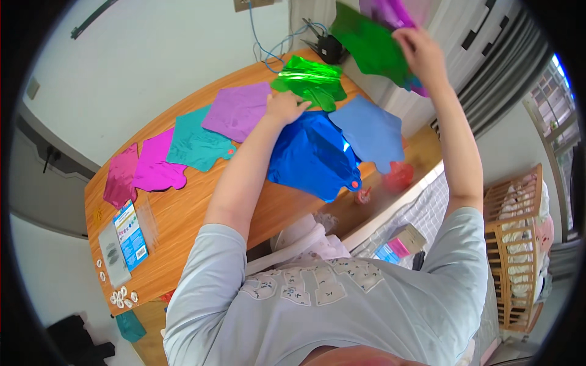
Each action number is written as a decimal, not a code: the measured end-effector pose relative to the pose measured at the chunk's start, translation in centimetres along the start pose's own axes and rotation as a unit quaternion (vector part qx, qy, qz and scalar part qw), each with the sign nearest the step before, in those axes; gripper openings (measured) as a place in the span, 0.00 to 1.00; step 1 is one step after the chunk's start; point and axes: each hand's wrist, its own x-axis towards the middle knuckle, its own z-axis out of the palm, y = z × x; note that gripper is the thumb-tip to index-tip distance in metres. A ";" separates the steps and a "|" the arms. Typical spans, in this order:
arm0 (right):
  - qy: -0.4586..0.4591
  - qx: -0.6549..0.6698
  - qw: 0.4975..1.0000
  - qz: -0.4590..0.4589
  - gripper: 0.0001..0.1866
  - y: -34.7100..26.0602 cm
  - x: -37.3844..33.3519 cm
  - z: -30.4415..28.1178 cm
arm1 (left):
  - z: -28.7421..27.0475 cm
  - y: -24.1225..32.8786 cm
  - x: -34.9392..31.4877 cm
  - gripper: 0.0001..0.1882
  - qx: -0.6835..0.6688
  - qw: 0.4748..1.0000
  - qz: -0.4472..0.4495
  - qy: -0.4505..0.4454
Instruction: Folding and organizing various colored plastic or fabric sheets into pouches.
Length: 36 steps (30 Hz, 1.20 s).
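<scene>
My right hand [421,58] is raised at the far right, fingers closed on a few flat foil balloons. A dark green foil balloon [369,46] and a purple foil balloon [390,11] hang from it, blurred by motion. On the table, my left hand [285,107] lies with its thumb apart. It rests where a shiny green foil balloon [310,79], a lilac foil balloon [237,111] and a blue foil balloon [311,152] meet. To the right lies a pale blue foil balloon [366,125]. Leftward are a teal [196,140], a magenta [157,161] and a dark pink foil balloon [122,177].
The wooden table [201,204] has a curved edge. At its left end are a blue-and-white package [130,235], a grey packet [111,250] and several white rings [124,297]. A black device [329,49] with cables stands behind. A wooden crib [516,256] stands at right.
</scene>
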 end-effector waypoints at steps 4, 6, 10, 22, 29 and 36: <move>-0.168 0.008 0.973 -0.158 0.07 -1.7 -8.3 0.7 | 1.7 -0.8 -0.4 0.22 -0.009 0.984 0.084 0.154; -0.193 0.044 0.968 -0.156 0.08 -2.7 -12.3 2.0 | 1.7 0.5 -1.0 0.21 -0.016 0.968 0.124 0.216; -0.225 0.102 0.965 -0.083 0.08 -3.2 -17.5 2.5 | -2.2 7.4 -4.4 0.18 -0.102 0.953 0.283 0.044; -0.167 0.150 0.964 -0.141 0.06 -10.1 -20.6 3.0 | -4.5 2.7 -7.7 0.27 -0.783 0.585 -0.156 -0.144; -0.228 0.226 0.894 -0.313 0.12 -20.0 -20.6 3.7 | -12.8 -2.3 -18.5 0.33 -0.700 0.618 -0.278 -0.224; -0.249 0.328 0.816 -0.405 0.13 -29.1 -21.0 3.9 | -17.2 -5.8 -30.9 0.28 -0.718 0.538 -0.397 -0.192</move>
